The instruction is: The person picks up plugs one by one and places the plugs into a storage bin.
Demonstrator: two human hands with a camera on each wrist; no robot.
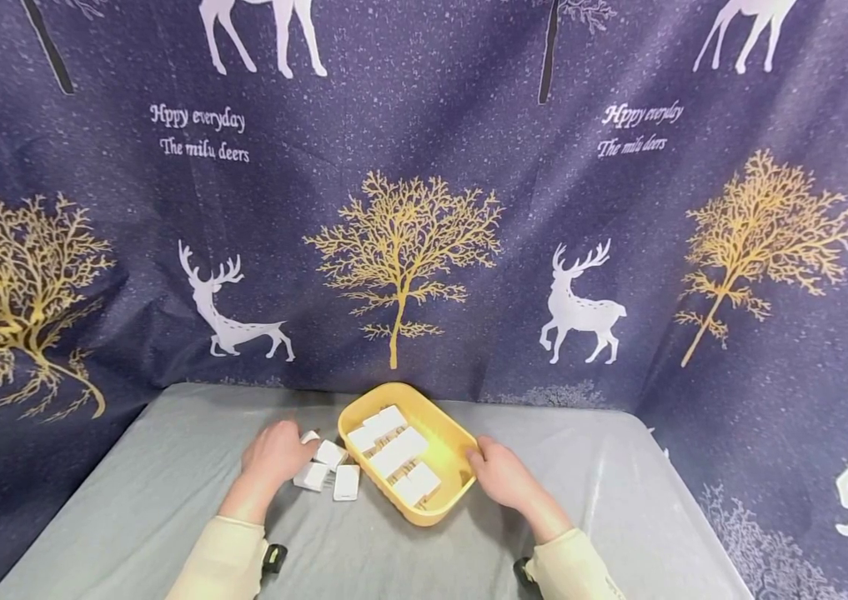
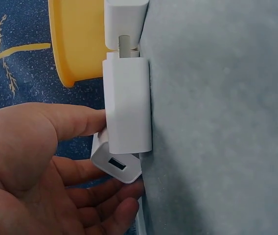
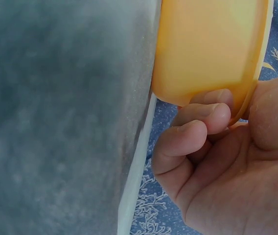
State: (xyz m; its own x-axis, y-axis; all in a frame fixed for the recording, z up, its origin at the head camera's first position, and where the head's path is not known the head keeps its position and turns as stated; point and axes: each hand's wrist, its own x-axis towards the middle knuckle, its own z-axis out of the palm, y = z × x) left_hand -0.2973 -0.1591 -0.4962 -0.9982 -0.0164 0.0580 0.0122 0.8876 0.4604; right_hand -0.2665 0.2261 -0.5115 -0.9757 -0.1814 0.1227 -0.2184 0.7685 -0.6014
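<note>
Several plugs (image 1: 398, 451) lie in the bin (image 1: 449, 454); four, at its nine o'clock, likely await loading; left hand (image 1: 273, 452) pinches one; right hand (image 1: 504, 475) grips the bin.

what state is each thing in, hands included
Yellow bin: upright, open-topped, partly filled
White chargers in the bin: grouped toward its left side
Loose white USB chargers: outside the bin
Left hand: fingers curled around one loose charger
Right hand: gripping the bin's edge
Deer-print curtain: hanging, creased
</note>
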